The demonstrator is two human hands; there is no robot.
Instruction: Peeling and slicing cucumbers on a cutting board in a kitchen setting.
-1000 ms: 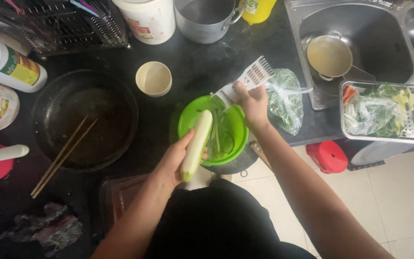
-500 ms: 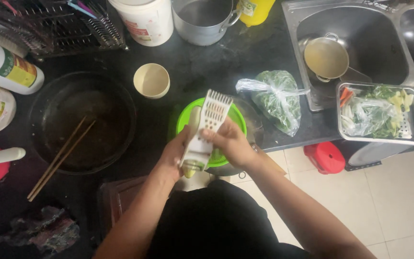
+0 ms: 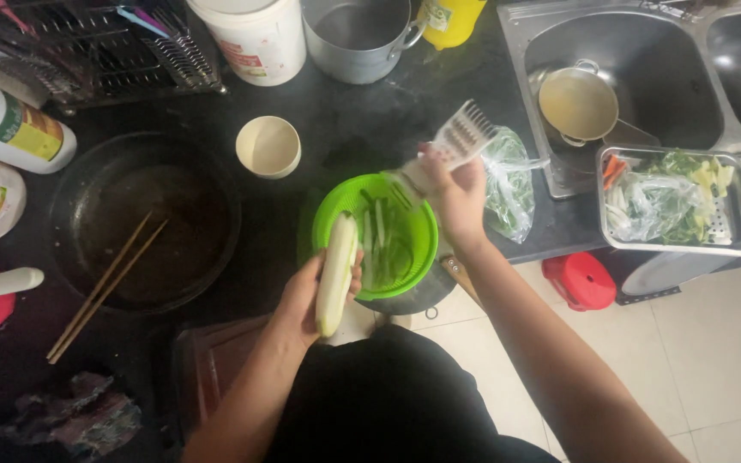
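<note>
On the dark bench (image 3: 345, 129), the left hand (image 3: 306, 296) has its grip closed round a pale peeled gourd (image 3: 336, 274), held over the near rim of the green colander (image 3: 376, 236) where strips already lie. The right hand (image 3: 456, 193) clasps a white grater (image 3: 452, 141), lifted clear. Shredding looks mid-way; another pass needs blade and gourd brought together.

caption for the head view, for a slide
Left hand holds a peeled cucumber over a green bowl; right hand lifts a grater.
</note>
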